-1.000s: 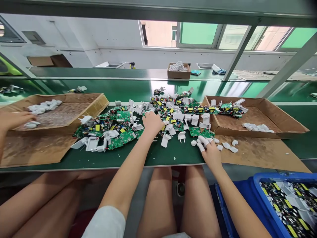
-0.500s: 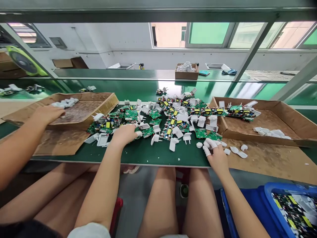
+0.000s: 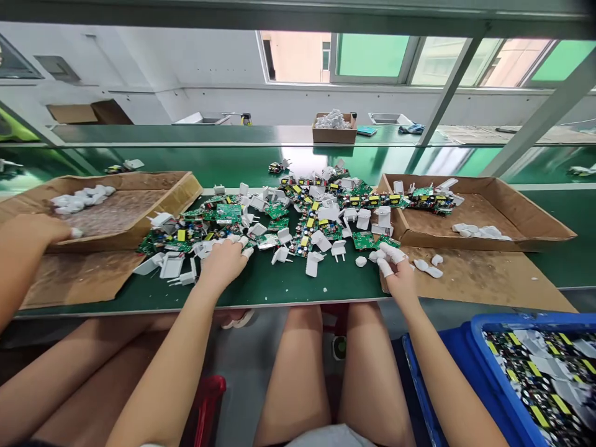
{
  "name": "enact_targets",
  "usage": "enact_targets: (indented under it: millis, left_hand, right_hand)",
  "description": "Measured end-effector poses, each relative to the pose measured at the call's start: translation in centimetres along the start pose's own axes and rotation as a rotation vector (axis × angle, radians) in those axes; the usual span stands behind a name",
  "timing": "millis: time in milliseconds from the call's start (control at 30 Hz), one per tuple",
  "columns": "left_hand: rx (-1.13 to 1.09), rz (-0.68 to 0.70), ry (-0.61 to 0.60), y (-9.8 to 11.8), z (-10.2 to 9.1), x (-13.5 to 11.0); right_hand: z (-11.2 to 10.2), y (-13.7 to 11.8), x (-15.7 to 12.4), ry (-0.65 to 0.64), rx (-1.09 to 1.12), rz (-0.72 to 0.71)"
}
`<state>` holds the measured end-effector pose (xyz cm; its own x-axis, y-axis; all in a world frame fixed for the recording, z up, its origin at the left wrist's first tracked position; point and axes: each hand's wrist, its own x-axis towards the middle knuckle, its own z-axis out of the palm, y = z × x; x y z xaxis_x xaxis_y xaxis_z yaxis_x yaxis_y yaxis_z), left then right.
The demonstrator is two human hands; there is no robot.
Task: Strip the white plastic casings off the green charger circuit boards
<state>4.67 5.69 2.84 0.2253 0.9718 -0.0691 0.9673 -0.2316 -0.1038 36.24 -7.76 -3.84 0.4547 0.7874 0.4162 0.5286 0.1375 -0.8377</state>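
Observation:
My left hand, palm down with white-covered fingertips apart, rests at the front edge of a heap of green circuit boards and white plug housings. I see nothing clearly held in it. My right hand is at the heap's right end, its white-covered thumb and fingers spread. They touch or hover by small white lumps near a green circuit board. One white lump lies just left of the thumb. What is under both sets of fingertips is partly hidden.
Another person's hand reaches over the left cardboard tray, which holds white pieces. A right cardboard tray carries boards and white pieces. Below right stands a blue bin full of boards. A metal bar slants behind.
The view has turned slightly, shifting everything left. The other person's hand has drawn back from the white pieces in the left tray. My hands stay near the same spots, fingers slightly shifted.

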Motion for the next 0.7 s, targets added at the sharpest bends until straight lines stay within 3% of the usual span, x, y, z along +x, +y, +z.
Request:
enact_targets:
  millis: [100, 167, 267, 333, 367, 433, 500, 600, 700]
  left_hand:
    - [-0.213, -0.133, 0.17, 0.7, 1.0, -1.4]
    - [-0.388, -0.138, 0.439, 1.9, 2.3, -2.9]
    - [-0.495, 0.155, 0.865, 4.2, 5.1, -5.1]
    - [-0.49, 0.371, 0.961, 5.2, 6.9, -6.0]
    - [-0.508, 0.421, 0.952, 5.4, 7.5, -6.2]
    - [-0.615, 0.346, 0.847, 5.3, 7.9, -6.4]
    - [-0.771, 0.116, 0.624, 4.8, 7.0, -6.1]
    - [-0.907, -0.21, 0.199, 3.9, 4.5, -5.1]
    - [-1.03, -0.333, -0.006, 3.6, 2.9, -4.4]
  right_hand:
    - [-0.3, -0.3, 0.2, -0.015, 0.217, 0.139]
    - [-0.3, -0.8, 0.1, 0.024, 0.295, 0.198]
    - [0.2, -1.9, -0.6, 0.04, 0.382, 0.232]
    - [1.0, -3.1, -1.4, -0.029, 0.419, 0.221]
    - [1.6, -3.7, -1.8, -0.083, 0.43, 0.204]
    - [3.1, -5.1, -2.5, -0.203, 0.434, 0.151]
    - [5.0, -6.5, -3.0, -0.322, 0.405, 0.071]
    - [8.1, -7.8, -3.4, -0.446, 0.326, -0.009]
    - [10.8, -8.4, -3.9, -0.474, 0.285, 0.049]
